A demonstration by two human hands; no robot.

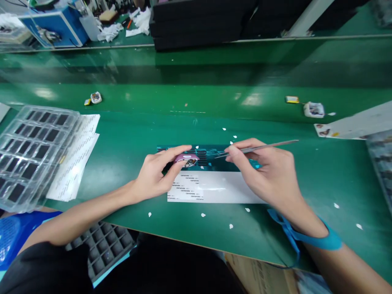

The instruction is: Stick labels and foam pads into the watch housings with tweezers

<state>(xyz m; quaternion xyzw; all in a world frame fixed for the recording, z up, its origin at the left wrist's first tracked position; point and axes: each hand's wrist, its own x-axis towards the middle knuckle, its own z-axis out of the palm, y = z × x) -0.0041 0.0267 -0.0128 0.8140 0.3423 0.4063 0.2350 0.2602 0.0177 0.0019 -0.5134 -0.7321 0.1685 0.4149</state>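
Note:
Between the thumb and fingers of my left hand (pixel 161 169) is a small purple device case (pixel 187 157), its open side showing parts inside. My right hand (pixel 263 167) pinches metal tweezers (pixel 266 146), whose tips point left toward the case but stay apart from it. Beneath both hands lies a dark teal sheet (pixel 219 163) with dark printed shapes. In front of it is a white sheet (pixel 220 187) with printed labels on its left part. Small white tabs (pixel 203 214) are scattered around on the green table. A blue strap (pixel 318 239) circles my right wrist.
A clear compartment tray (pixel 33 151) with dark pieces stands at left on printed sheets (pixel 76 163). White device cases (pixel 96 97) (pixel 314 110) with yellow-edged batteries (pixel 292 99) lie farther back. A grey divided tray (pixel 107 247) sits below the table's front edge.

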